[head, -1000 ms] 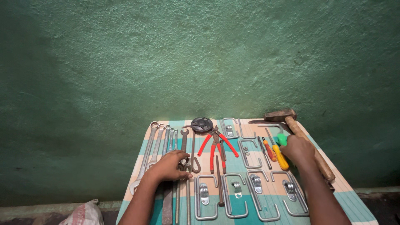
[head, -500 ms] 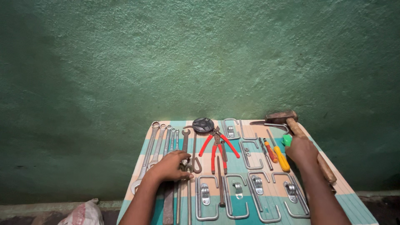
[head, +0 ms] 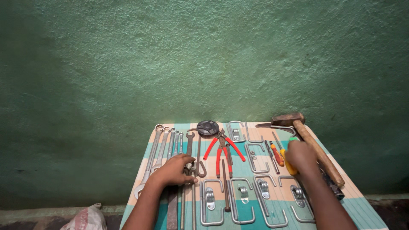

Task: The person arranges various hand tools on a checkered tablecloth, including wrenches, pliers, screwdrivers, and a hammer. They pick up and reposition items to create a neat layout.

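Left hand (head: 174, 170): fingers curled, resting on dark wrench (head: 189, 154) beside spanners (head: 164, 147).
Right hand (head: 299, 155): closed over yellow screwdriver (head: 290, 167), hammer (head: 313, 145) just beside.
Table (head: 362, 208): striped.

Wall (head: 204, 59): rough plaster, matt green paint, grainy. Table cover (head: 362, 208): striped teal, cream and peach, smooth, cloth or plastic sheet, cannot tell which. Spanners (head: 164, 147): bright steel, polished, glinting. Clamp brackets (head: 238, 200): plated metal, shiny. Pliers (head: 222, 149): dull dark metal jaws, glossy red plastic grips. Hammer (head: 317, 153): worn bare wood handle, rusty matt head. Screwdrivers (head: 279, 155): glossy plastic handles, 1 orange, 1 yellow, green plastic showing above right hand (head: 300, 155). Flat file by left hand (head: 172, 170): dark, rusted, matt. Sack (head: 87, 218): woven, pale.
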